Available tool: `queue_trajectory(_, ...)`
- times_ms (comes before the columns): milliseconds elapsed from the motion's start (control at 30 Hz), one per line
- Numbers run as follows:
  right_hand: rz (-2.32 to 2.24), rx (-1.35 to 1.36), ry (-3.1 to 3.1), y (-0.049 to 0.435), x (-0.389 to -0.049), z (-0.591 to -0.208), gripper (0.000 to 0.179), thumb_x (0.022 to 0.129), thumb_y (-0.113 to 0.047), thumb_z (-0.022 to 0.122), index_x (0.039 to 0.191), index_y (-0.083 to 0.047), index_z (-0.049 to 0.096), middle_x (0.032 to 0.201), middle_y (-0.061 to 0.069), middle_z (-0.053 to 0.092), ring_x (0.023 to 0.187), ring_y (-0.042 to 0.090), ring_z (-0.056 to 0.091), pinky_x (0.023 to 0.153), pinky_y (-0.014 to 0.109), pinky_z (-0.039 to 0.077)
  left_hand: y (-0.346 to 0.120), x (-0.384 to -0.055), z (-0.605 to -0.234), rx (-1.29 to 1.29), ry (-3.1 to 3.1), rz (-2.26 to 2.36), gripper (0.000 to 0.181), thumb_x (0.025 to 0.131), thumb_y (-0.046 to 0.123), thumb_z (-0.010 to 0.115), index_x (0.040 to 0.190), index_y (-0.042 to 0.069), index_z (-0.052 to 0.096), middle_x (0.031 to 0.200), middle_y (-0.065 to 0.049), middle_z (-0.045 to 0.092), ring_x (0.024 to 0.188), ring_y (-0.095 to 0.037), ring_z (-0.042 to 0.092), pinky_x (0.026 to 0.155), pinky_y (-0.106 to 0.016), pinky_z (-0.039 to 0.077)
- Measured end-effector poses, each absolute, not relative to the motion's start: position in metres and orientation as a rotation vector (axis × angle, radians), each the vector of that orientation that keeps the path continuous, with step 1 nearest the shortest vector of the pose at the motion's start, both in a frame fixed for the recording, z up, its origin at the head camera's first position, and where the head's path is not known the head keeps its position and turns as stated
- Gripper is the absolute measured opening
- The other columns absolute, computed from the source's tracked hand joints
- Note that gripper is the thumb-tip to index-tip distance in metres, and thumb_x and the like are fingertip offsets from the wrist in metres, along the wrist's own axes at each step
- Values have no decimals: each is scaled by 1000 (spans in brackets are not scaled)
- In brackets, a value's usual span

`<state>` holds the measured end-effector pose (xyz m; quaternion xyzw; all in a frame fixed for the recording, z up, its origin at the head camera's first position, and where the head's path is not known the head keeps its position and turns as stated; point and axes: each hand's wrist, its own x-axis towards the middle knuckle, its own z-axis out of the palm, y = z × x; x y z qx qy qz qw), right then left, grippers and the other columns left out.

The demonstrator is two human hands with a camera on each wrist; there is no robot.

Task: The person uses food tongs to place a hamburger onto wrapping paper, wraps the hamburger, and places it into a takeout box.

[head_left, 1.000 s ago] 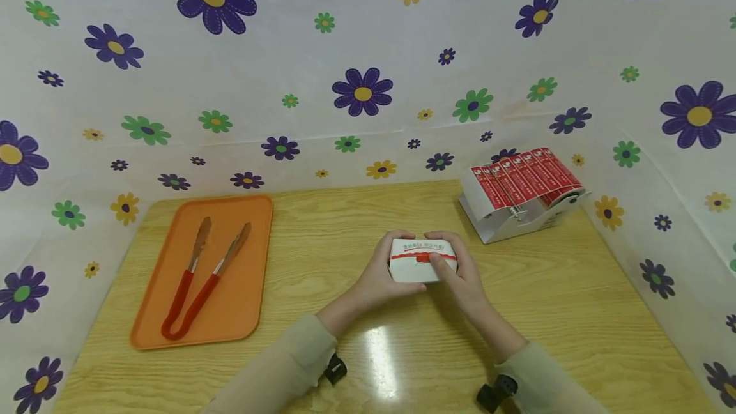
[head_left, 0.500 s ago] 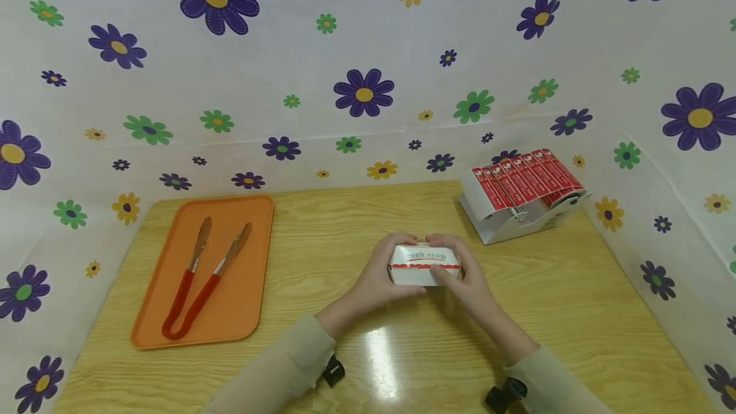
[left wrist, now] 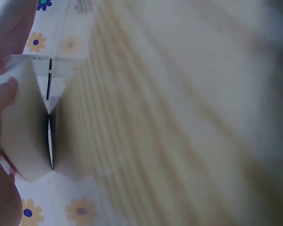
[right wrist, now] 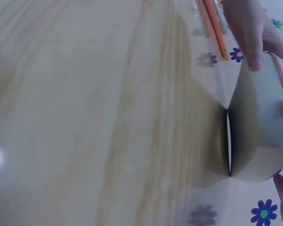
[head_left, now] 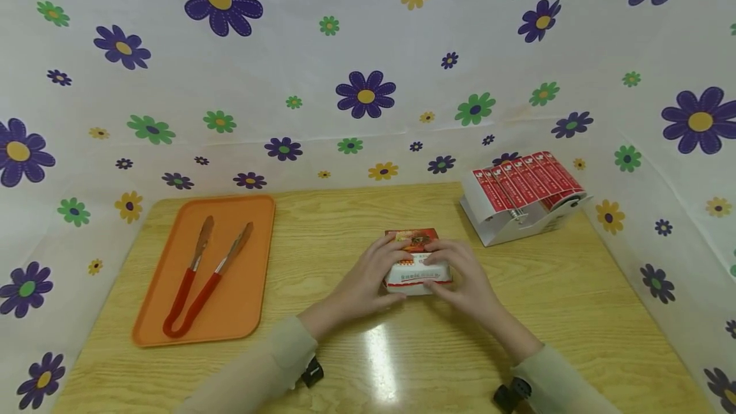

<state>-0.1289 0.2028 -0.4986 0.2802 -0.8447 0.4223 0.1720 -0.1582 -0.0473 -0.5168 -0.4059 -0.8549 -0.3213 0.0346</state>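
Note:
A small white cardboard takeaway box [head_left: 416, 278], with red trim and a red printed panel toward its far side, stands on the wooden table in the head view. My left hand [head_left: 368, 276] holds its left side, fingers bent over the top and thumb near the front. On the opposite side my right hand [head_left: 466, 276] grips it likewise, its thumb near the front face. Both wrist views show the pale near wall of the box [left wrist: 26, 127], with thumbs touching the carton [right wrist: 269, 108]. The box's contents, if any, are hidden.
An orange tray [head_left: 232, 312] at left carries red-handled metal tongs [head_left: 190, 302]. At the back right stands a white carton holder [head_left: 508, 232] with several red-labelled pieces [head_left: 526, 181]. A flowered white cloth [head_left: 310, 69] walls in the table [head_left: 322, 216] at back and sides.
My fingers have shifted from behind the box onto its top. The box shows more of its top, and a red printed panel has come into view. My left forearm moved slightly left.

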Motion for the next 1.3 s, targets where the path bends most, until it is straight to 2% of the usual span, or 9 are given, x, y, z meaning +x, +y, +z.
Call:
queue_trajectory(133, 975, 902, -2425, 207, -131, -501, 43, 68, 4, 95, 100, -11, 70, 125, 14, 68, 119, 33, 57, 107, 28, 46, -56, -157, -515, -1364, -2638, -670, 63, 96, 30, 80, 152, 20, 52, 170, -2, 41, 164, -32, 26, 132, -53, 32)
queue_trajectory(233, 857, 962, -2466, 213, -131, -500, 46, 69, 0, 96, 106, -10, 71, 127, 12, 66, 120, 30, 57, 100, 36, 53, -62, -157, -513, -1444, -2610, -454, 63, 100, 33, 75, 157, 23, 50, 174, -1, 35, 165, -31, 24, 134, -49, 29)
queue_trajectory(433, 693, 1070, -2502, 219, -133, -498, 43, 73, -11, 96, 112, -15, 76, 130, 6, 69, 122, 27, 60, 96, 48, 61, -74, -156, -511, -1575, -2657, -76, 80, 105, 57, 56, 171, 28, 23, 182, 1, 0, 168, -32, -2, 139, -47, 12)
queue_trajectory(533, 656, 1100, -2498, 220, -133, -497, 42, 75, -13, 96, 112, -15, 77, 131, 5, 70, 123, 27, 60, 97, 50, 62, -77, -155, -511, -1608, -2652, 31, 86, 104, 67, 48, 172, 27, 15, 181, -2, -7, 168, -35, -5, 138, -49, 12)
queue_trajectory(767, 640, 1082, -2498, 221, -133, -500, 42, 75, -16, 95, 112, -15, 76, 129, 6, 70, 121, 28, 63, 99, 52, 61, -76, -154, -511, -1609, -2655, 26, 84, 106, 67, 43, 173, 27, 12, 181, -7, -6, 168, -35, -4, 139, -49, 10)
queue_trajectory(967, 617, 1081, -2471, 219, -134, -498, 45, 73, -14, 96, 112, -14, 75, 125, 8, 71, 116, 28, 66, 96, 50, 62, -77, -159, -509, -1601, -2645, 61, 81, 108, 64, 43, 173, 27, 12, 181, -10, -5, 168, -32, -3, 139, -48, 7)
queue_trajectory(1300, 592, 1137, -2399, 217, -135, -491, 48, 71, -10, 94, 115, -8, 75, 123, 8, 72, 112, 27, 68, 93, 47, 62, -81, -159, -498, -1610, -2550, 85, 76, 108, 59, 48, 171, 22, 25, 180, -12, 14, 168, -31, 13, 138, -51, 14)
